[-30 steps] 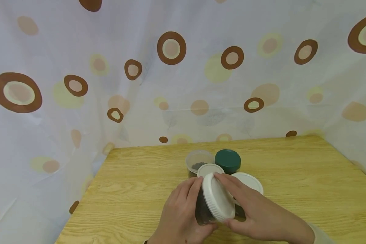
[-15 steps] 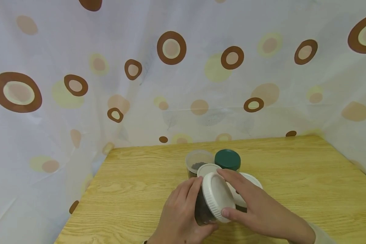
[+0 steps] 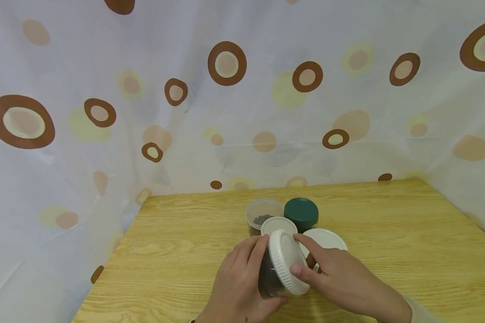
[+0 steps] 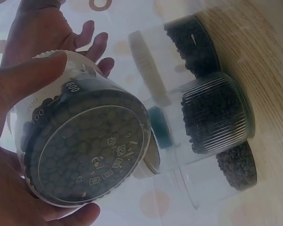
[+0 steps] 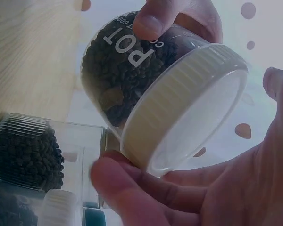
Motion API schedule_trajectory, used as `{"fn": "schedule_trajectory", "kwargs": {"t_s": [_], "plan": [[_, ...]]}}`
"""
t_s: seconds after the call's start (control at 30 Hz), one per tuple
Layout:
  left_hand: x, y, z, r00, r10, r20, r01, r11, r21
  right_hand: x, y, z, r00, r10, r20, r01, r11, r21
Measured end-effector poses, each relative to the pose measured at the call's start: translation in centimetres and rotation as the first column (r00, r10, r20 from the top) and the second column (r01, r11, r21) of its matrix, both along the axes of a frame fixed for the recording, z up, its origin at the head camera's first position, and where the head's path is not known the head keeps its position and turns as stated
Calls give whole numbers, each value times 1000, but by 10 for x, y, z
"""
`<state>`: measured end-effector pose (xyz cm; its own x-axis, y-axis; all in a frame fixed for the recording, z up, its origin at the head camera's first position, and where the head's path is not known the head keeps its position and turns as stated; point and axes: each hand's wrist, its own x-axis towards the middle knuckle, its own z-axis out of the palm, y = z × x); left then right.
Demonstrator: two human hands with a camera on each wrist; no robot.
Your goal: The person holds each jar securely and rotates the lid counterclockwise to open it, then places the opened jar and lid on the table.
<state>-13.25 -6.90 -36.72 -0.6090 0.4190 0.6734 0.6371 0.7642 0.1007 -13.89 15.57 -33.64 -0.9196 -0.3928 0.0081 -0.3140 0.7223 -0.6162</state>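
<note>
My left hand (image 3: 236, 280) grips a clear jar (image 3: 268, 277) of dark beans, fingers and thumb around its body. The jar is tilted, its white ribbed lid (image 3: 288, 262) facing right and up. In the left wrist view its round base (image 4: 89, 150) shows the beans inside; white print marks its side (image 5: 132, 52) in the right wrist view. My right hand (image 3: 347, 278) is spread loosely at the lid. Its fingertips (image 5: 115, 174) touch the lid's rim, while the thumb (image 5: 273, 82) stands away from it.
Behind the held jar stand several more jars: an uncovered-looking clear one (image 3: 264, 207), a green-lidded one (image 3: 301, 211) and two with white lids (image 3: 279, 224). Several contain dark beans. The wooden table (image 3: 178, 251) backs onto a patterned curtain (image 3: 242, 107).
The right hand has loosened on the lid and shifted slightly, its thumb coming off the rim. The left hand and the jar stay nearly in place.
</note>
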Motion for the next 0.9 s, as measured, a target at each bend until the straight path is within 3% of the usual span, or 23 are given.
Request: {"fn": "schedule_trajectory", "kwargs": {"t_s": [0.17,0.33,0.43,0.7,0.9], "plan": [[0,-2,-3,1000,-16,-10,16,1000,7,2,3,-1,991,114,-71,-113,993,22],[0,-4,-5,999,-48,-19,49,999,19,4,8,-4,924,275,-267,-264,962,77],[0,-4,-5,999,-51,-8,51,998,21,4,7,-4,902,284,-325,-268,959,93],[0,-5,-3,999,-43,-22,44,999,19,4,7,-3,882,287,-373,-283,957,67],[0,-7,-1,999,-51,13,51,999,14,2,7,-3,872,299,-387,-312,950,28]]}}
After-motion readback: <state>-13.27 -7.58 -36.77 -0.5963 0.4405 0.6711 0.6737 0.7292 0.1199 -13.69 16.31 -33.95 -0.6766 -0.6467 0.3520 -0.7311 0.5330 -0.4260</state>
